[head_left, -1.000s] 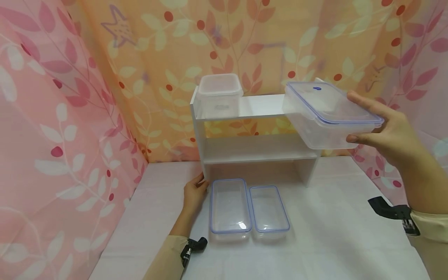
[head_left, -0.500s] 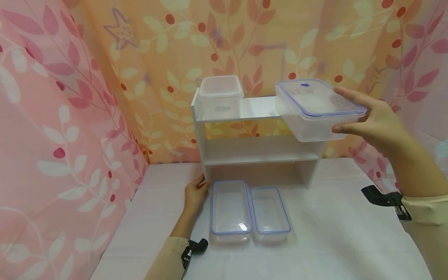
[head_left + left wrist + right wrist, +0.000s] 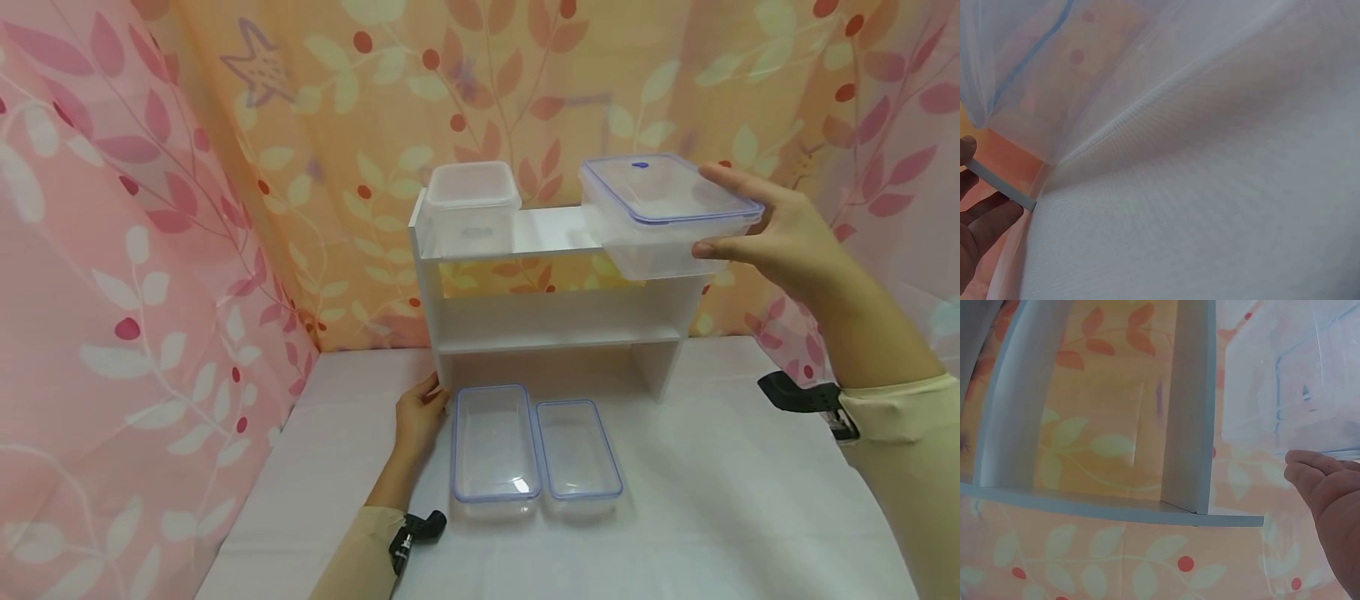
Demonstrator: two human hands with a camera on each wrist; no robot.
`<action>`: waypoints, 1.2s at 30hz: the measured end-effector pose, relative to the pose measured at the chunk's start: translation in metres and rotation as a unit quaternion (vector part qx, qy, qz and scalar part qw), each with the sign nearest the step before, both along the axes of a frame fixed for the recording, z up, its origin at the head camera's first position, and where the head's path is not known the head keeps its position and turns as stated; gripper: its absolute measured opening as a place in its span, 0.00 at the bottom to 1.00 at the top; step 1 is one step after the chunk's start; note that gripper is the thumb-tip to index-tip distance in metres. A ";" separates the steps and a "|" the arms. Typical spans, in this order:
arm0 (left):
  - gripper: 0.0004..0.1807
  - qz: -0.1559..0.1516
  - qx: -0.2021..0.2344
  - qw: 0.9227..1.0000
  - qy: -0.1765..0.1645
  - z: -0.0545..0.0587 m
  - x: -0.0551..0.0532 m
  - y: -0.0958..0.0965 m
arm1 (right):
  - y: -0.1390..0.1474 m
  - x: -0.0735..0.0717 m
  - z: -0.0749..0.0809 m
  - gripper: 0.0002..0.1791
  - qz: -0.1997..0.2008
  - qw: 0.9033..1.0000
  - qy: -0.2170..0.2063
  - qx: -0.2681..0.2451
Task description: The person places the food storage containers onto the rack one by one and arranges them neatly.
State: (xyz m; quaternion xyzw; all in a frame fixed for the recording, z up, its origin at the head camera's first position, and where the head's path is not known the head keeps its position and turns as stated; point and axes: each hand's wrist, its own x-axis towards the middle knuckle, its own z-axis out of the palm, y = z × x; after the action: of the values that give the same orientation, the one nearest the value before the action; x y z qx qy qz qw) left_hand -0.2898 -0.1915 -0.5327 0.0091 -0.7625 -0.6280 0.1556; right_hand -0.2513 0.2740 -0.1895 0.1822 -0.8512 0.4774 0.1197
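Observation:
My right hand (image 3: pixel 787 242) grips a clear plastic food container (image 3: pixel 667 246) with a blue-rimmed lid by its right end, thumb on the near side. It is level with the top board at the right end of the white shelf rack (image 3: pixel 558 321); I cannot tell whether it touches. From the right wrist, the container (image 3: pixel 1254 394) appears beside the top board (image 3: pixel 1191 419), with a gap of curtain showing between. Low down, my left hand (image 3: pixel 418 421) pinches the rack's left side panel (image 3: pixel 1000 184) between thumb and fingers. A smaller clear container (image 3: pixel 471 217) stands on the top board's left end.
Two clear containers with blue rims, a wider one (image 3: pixel 495 446) and a narrower one (image 3: pixel 577 450), lie side by side before the rack on the white tablecloth (image 3: pixel 720 508). Floral curtains (image 3: pixel 360 108) close off the back and sides.
My right hand has moved left and up with the food container, from right of the rack to the right end of its top board. My left hand stays on the side panel.

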 end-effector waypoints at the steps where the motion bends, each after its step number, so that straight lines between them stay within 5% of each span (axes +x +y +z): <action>1: 0.24 0.000 0.000 1.000 -0.001 0.000 0.000 0.000 | -0.001 -0.002 0.001 0.47 0.004 1.000 0.002 -0.003; 16: 0.24 0.009 0.007 1.000 0.004 0.000 0.000 -0.002 | -0.006 -0.033 0.006 0.48 -0.019 1.000 0.004 -0.006; 25: 0.24 -0.003 0.018 1.000 0.004 -0.002 -0.001 -0.003 | -0.002 -0.052 0.009 0.49 0.000 1.000 -0.010 -0.018; 36: 0.24 0.007 0.000 1.000 0.008 -0.001 0.000 -0.004 | -0.006 -0.063 0.007 0.49 -0.007 0.999 -0.021 -0.024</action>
State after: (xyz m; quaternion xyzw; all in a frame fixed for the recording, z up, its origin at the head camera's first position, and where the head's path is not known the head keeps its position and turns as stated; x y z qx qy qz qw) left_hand -0.2898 -0.1955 -0.5338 0.0097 -0.7609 -0.6272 0.1663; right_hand -0.3145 0.2680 -0.1826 0.1629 -0.8430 0.5008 0.1093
